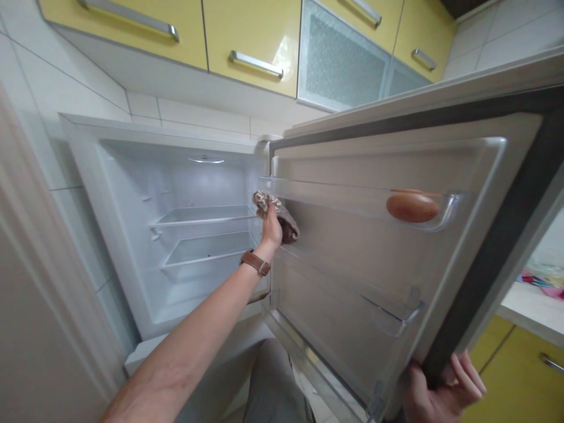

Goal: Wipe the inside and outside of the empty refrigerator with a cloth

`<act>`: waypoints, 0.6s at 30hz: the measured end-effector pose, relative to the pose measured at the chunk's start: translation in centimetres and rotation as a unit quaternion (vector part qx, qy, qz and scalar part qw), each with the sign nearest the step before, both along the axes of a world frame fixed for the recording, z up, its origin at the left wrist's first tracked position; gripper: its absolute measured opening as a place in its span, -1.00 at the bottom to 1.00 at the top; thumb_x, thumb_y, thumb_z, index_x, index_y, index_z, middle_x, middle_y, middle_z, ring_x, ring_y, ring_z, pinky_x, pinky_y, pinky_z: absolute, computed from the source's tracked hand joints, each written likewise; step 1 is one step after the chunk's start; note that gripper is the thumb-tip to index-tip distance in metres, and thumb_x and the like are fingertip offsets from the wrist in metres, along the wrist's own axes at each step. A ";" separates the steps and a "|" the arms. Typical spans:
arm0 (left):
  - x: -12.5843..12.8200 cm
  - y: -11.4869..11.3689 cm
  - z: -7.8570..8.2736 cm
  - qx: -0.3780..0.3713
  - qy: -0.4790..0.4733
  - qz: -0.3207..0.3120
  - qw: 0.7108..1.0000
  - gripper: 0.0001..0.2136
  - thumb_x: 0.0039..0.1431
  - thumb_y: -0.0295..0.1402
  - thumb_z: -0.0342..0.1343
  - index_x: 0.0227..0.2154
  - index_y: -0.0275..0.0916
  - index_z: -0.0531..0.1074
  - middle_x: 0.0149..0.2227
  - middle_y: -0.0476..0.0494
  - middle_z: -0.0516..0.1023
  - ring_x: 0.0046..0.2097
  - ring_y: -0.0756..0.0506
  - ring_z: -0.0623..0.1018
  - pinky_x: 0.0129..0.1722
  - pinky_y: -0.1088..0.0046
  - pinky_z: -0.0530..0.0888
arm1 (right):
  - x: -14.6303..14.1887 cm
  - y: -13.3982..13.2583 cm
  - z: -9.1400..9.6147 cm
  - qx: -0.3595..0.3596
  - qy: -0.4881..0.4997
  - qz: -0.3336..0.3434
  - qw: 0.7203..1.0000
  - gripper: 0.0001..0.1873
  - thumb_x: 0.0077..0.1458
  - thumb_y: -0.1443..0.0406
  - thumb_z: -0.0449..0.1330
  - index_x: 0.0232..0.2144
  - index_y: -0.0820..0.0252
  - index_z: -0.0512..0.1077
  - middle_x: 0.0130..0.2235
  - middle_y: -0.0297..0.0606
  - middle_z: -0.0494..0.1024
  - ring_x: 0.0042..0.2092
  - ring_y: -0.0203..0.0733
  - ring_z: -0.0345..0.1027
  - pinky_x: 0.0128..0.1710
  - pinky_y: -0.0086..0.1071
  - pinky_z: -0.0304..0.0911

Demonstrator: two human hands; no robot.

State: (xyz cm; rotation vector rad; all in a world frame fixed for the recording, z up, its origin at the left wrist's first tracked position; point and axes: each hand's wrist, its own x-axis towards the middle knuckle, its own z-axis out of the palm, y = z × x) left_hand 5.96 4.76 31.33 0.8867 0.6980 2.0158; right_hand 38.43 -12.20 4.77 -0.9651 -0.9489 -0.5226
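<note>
My left hand (pixel 270 226), with a brown watch strap on its wrist, is closed on a patterned brown cloth (pixel 282 216). The cloth is pressed against the inner side of the open fridge door (pixel 352 264), near the hinge end of the upper door shelf (pixel 335 197). My right hand (pixel 443 393) grips the door's outer edge at the bottom right, fingers wrapped round it. A brown egg (pixel 412 207) lies at the far end of the upper door shelf.
The fridge compartment (pixel 194 235) stands open with two bare glass shelves. Yellow wall cabinets (pixel 251 29) hang above. A lower door shelf (pixel 392 311) juts out. A counter (pixel 533 302) with colourful items lies to the right.
</note>
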 end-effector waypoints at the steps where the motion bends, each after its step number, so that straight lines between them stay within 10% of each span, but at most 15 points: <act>1: 0.1 0.4 -0.3 0.008 0.042 0.015 0.999 -0.80 0.41 -0.17 0.12 -0.12 -0.15 0.55 0.17 -0.16 0.60 0.42 -0.12 0.35 0.41 0.36 0.25 | -0.1 -0.1 0.2 0.004 0.007 0.003 1.000 -0.38 -0.16 0.28 0.42 -0.03 0.12 0.32 0.12 -0.07 0.32 0.27 0.35 0.23 0.33 0.49 -0.02; 9: 1.0 -0.4 -0.9 0.012 0.362 -0.019 0.932 -0.79 0.24 -0.19 0.29 -0.14 -0.15 0.56 0.34 -0.29 0.44 0.47 -0.33 0.26 0.47 0.14 0.07 | -0.1 0.0 0.6 0.005 -0.001 0.009 1.000 -0.39 -0.16 0.32 0.39 -0.01 0.00 0.34 0.10 -0.10 0.31 0.29 0.50 0.22 0.30 0.50 0.03; 18: 1.1 -2.7 -0.8 -0.010 0.436 -0.001 0.900 -0.91 0.19 -0.36 0.33 -0.29 -0.18 0.54 0.38 -0.34 0.33 0.43 -0.51 0.30 0.46 -0.04 0.05 | -0.5 -0.2 0.9 -0.017 0.039 0.001 0.999 -0.38 -0.22 0.28 0.40 -0.07 0.02 0.30 0.10 -0.09 0.33 0.31 0.55 0.21 0.33 0.48 0.03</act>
